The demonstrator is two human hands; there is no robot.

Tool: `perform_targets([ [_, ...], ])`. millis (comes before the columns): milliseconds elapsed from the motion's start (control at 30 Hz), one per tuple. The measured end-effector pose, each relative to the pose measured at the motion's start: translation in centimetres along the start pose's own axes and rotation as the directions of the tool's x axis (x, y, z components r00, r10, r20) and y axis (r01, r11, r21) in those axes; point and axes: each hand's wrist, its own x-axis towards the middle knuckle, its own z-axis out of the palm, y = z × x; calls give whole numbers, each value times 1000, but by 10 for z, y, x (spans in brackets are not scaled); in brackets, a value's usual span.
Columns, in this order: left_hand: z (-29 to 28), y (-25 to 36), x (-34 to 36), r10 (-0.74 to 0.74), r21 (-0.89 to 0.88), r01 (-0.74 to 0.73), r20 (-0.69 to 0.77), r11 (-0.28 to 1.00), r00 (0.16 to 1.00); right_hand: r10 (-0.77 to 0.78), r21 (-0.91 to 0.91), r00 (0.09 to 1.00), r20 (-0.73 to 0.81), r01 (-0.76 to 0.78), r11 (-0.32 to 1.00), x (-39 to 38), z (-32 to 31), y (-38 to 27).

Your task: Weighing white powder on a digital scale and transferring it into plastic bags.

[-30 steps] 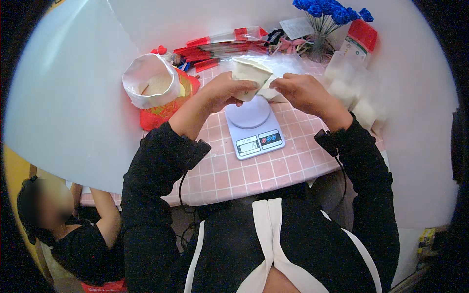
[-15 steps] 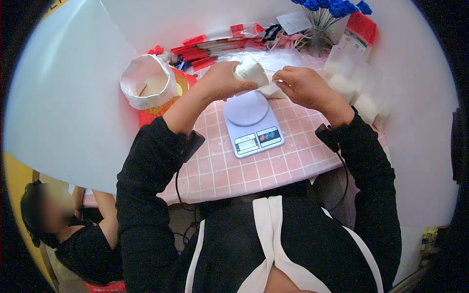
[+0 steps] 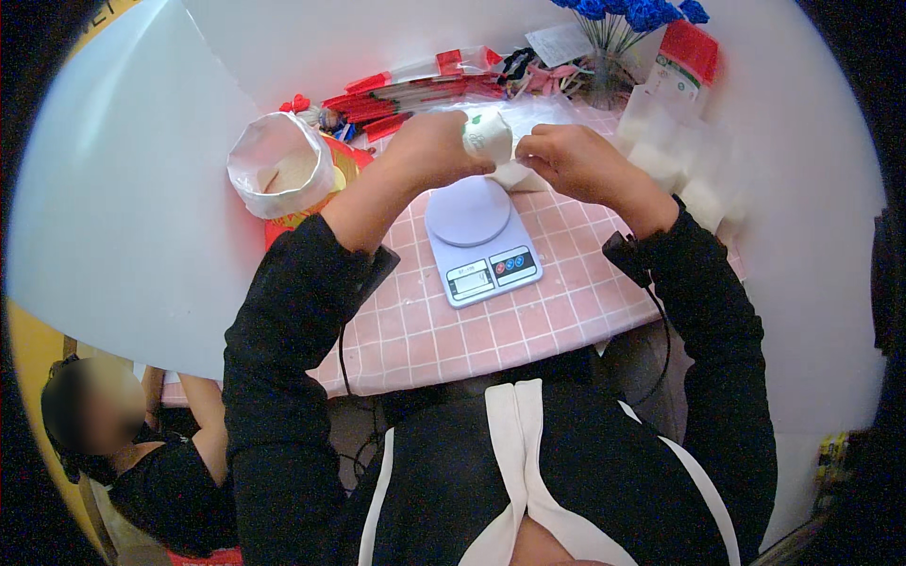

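A white paper cup [image 3: 488, 139] with green print is gripped in my left hand [image 3: 429, 149], tipped over to the right. Close by on its right, my right hand [image 3: 574, 162] is closed, thumb and fingers pinching the edge of a whitish bag [image 3: 517, 176]. The cup's mouth is over or against the bag's top; what passes between them cannot be made out. Just nearer than both hands, a white kitchen scale [image 3: 483, 253] stands on the pink checked tablecloth [image 3: 415, 325], its round plate bare and its display lit.
An open white sack [image 3: 247, 184] of grain stands on the left. Behind are red-edged plastic wrappers [image 3: 415, 99] and blue flowers [image 3: 642, 11]. Filled clear bags [image 3: 703, 198] and a red-and-white pack [image 3: 681, 66] lie on the right. Another person [image 3: 170, 472] sits at lower left.
The cup has tipped further over to the right, with my left wrist turning. My right hand still pinches the bag and has shifted slightly left in the picture, as has the whole scene.
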Motion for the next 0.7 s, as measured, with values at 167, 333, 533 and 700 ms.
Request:
perform_targets([
  [167,-11,10,8,60,110,-67,68,992,996,-2,38,1000,7,1,999,3,2,9],
  [333,-9,3,19,76,31,-80,116,996,990,32,85,999,21,-34,996,6,1,10],
  [533,-8,0,21,148,31,-149,34,988,988,48,118,999,4,-48,992,5,2,18],
  [700,-3,-7,28,139,95,-127,-130,987,982,47,140,997,-65,-38,989,4,3,21],
])
